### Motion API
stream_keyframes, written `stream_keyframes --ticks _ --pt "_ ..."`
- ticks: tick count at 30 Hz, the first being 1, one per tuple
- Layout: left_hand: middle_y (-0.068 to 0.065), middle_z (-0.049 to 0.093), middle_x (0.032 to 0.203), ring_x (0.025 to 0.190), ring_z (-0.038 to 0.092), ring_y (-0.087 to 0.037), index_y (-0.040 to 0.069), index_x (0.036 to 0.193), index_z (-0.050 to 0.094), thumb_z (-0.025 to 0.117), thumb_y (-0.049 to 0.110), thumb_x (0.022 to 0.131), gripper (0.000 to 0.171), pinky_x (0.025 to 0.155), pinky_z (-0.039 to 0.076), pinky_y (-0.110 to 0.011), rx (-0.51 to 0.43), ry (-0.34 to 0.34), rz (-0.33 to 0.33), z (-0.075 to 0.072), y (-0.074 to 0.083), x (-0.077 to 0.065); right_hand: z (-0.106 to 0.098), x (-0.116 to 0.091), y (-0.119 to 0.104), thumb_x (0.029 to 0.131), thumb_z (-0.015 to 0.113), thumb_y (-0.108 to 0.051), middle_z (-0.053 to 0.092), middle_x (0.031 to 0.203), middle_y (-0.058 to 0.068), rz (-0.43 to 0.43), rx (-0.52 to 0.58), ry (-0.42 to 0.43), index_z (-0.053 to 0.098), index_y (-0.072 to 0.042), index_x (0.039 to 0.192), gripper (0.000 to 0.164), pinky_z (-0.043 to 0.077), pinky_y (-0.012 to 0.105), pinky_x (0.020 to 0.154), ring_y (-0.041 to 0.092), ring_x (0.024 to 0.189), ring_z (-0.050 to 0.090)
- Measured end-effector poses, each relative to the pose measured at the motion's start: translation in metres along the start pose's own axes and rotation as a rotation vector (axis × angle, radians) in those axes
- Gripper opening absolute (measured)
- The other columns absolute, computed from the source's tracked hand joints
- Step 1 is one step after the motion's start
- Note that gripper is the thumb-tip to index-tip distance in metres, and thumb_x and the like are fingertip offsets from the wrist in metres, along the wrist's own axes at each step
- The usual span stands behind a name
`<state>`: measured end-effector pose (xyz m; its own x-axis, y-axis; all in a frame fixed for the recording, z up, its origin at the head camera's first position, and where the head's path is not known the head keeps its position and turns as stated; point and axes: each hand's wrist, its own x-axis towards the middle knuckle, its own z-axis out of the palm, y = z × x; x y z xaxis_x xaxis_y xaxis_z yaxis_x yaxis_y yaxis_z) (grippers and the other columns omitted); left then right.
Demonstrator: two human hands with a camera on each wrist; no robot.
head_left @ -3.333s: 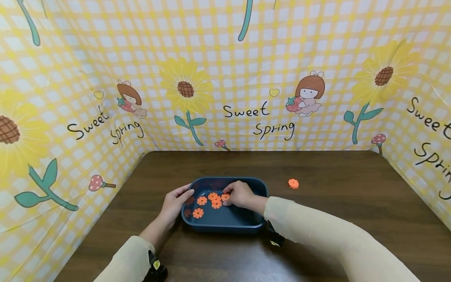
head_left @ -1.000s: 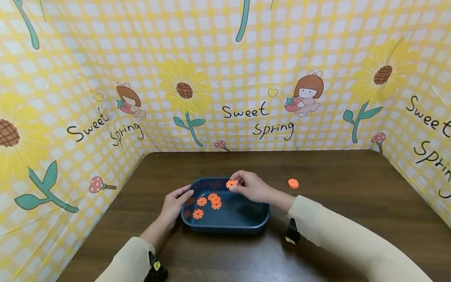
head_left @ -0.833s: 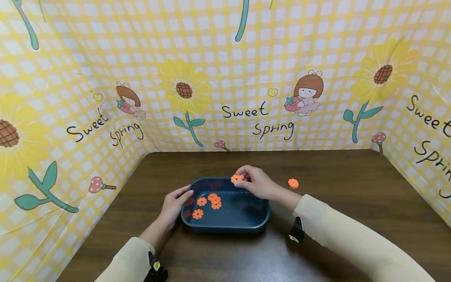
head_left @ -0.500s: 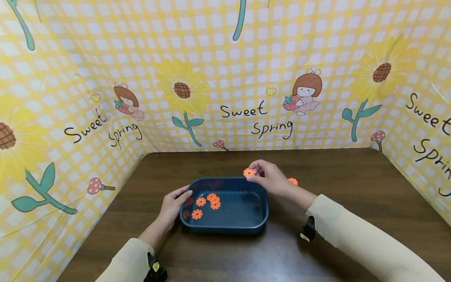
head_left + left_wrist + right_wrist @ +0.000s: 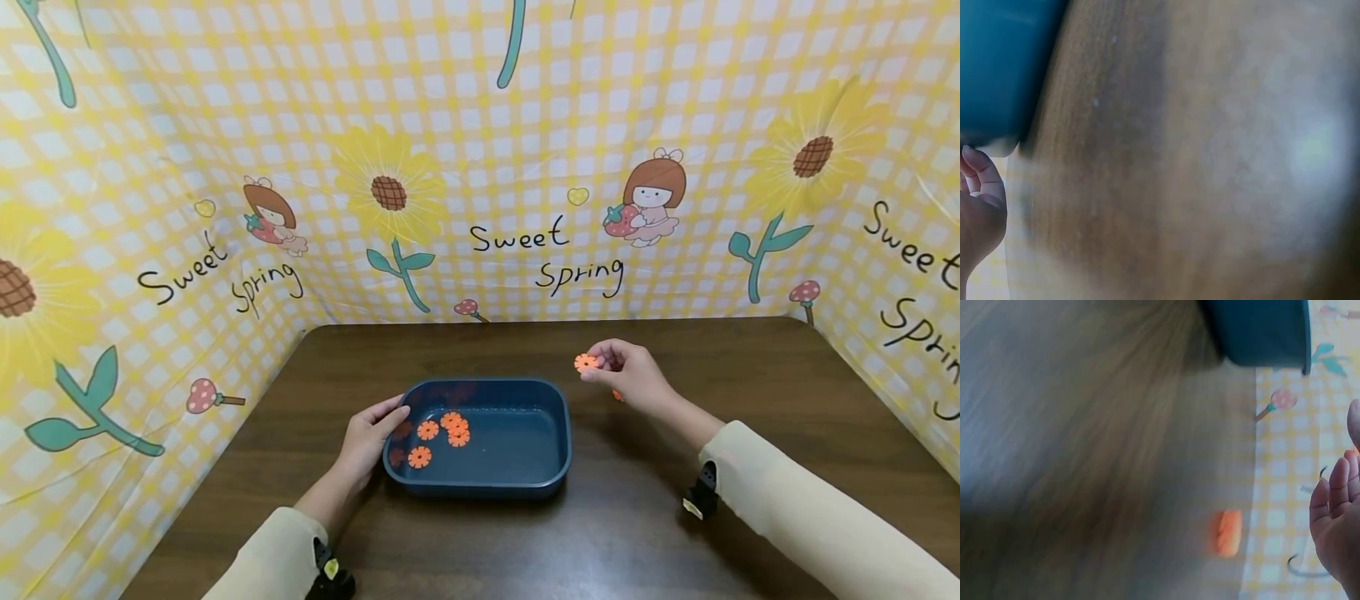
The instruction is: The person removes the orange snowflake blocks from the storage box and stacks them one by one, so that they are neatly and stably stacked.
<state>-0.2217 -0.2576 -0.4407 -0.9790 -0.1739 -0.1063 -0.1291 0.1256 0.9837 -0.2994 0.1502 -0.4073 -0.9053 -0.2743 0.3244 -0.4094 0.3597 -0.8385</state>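
Between thumb and fingers my right hand pinches an orange notched building disc, held above the table just beyond the tray's right end. Behind that hand, mostly hidden in the head view, more orange discs lie on the table; the right wrist view shows them as a small stack. My left hand grips the left end of a dark blue tray, its thumb over the rim. Inside the tray are several like discs: one at the front left, another behind it, and an overlapping cluster.
The tray stands on a dark brown wooden table. Yellow checked cloth printed with flowers and lettering rises along the table's back and sides. Each wrist carries a small black camera, such as the one on the right.
My right hand has lifted a disc out of the tray and carried it rightward, toward the discs on the table, which it now mostly covers. The left hand keeps its grip on the tray.
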Motion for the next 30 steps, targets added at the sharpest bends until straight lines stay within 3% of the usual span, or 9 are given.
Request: stream_keyframes --ticks 9,20,30 --pt "-0.016 0.059 0.131 0.11 0.06 -0.027 0.004 0.135 0.057 0.064 0.027 0.096 0.046 0.091 0.05 -0.035 -0.005 -0.015 -0.008 0.0 0.006 -0.004 -0.024 -0.003 0.031 0.084 0.079 -0.019 0.057 0.091 0.01 0.133 0.043 0.017 0.062 0.003 0.107 0.036 0.047 0.022 0.062 0.021 0.079 0.05" --pt "-0.015 0.06 0.13 0.107 0.062 -0.024 0.006 0.135 0.058 0.066 0.03 0.094 0.048 0.088 0.051 -0.033 -0.002 -0.004 0.002 0.001 0.002 -0.002 -0.041 -0.01 0.062 0.087 0.076 -0.021 0.059 0.091 0.009 0.234 0.011 -0.061 0.062 0.006 0.109 0.037 0.048 0.024 0.065 0.018 0.08 0.052" --pt "-0.016 0.059 0.131 0.11 0.061 -0.027 0.005 0.136 0.057 0.065 0.029 0.095 0.048 0.089 0.051 -0.035 -0.01 -0.009 0.002 -0.001 -0.001 0.0 -0.038 -0.01 0.068 0.086 0.076 -0.017 0.059 0.092 0.011 0.227 -0.025 -0.086 0.062 0.007 0.108 0.035 0.047 0.025 0.066 0.02 0.081 0.053"
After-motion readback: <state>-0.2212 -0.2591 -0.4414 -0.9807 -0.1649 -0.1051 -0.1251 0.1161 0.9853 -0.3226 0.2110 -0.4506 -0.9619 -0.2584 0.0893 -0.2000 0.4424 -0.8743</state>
